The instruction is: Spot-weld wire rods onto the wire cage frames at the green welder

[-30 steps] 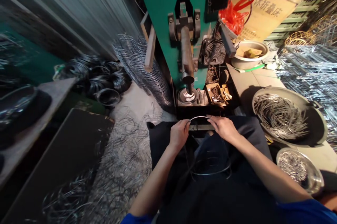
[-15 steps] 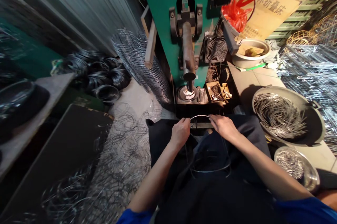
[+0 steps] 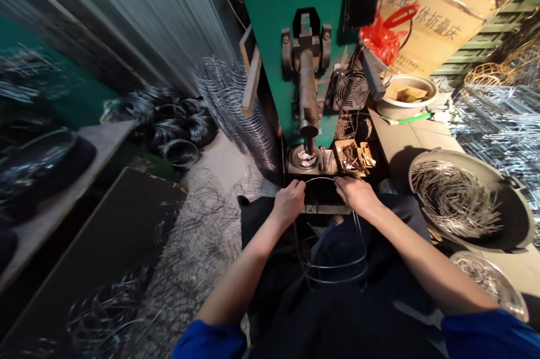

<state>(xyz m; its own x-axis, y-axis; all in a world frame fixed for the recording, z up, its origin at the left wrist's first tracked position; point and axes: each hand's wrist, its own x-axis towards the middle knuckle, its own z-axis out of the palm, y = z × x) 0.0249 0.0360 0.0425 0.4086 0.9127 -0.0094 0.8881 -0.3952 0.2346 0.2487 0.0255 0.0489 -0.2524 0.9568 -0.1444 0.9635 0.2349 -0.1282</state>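
Note:
A thin wire frame [image 3: 333, 266] of bent metal rods lies across my lap, its rounded far end arching up between my two hands. My left hand [image 3: 289, 201] is closed around the left side of that arch. On the opposite side my right hand [image 3: 358, 196] pinches the wire with thumb and fingers. Just beyond the hands stands a green machine [image 3: 270, 27] with a thick metal arm [image 3: 308, 94] pointing down over a round base [image 3: 304, 157]. Dark cloth over my lap makes the frame's lower wires hard to follow.
Right of me sit a large basin [image 3: 517, 210] of bent wires and a metal bowl [image 3: 508, 286] of small pieces. A stack of wire frames [image 3: 236, 111] leans left of the machine. Loose wires [image 3: 198, 246] litter the floor. A small yellow box [image 3: 346, 151] holds parts.
My hands, still on the wire, have shifted slightly away from my body, and more of the frame shows over my lap. The whole view has tilted up a little.

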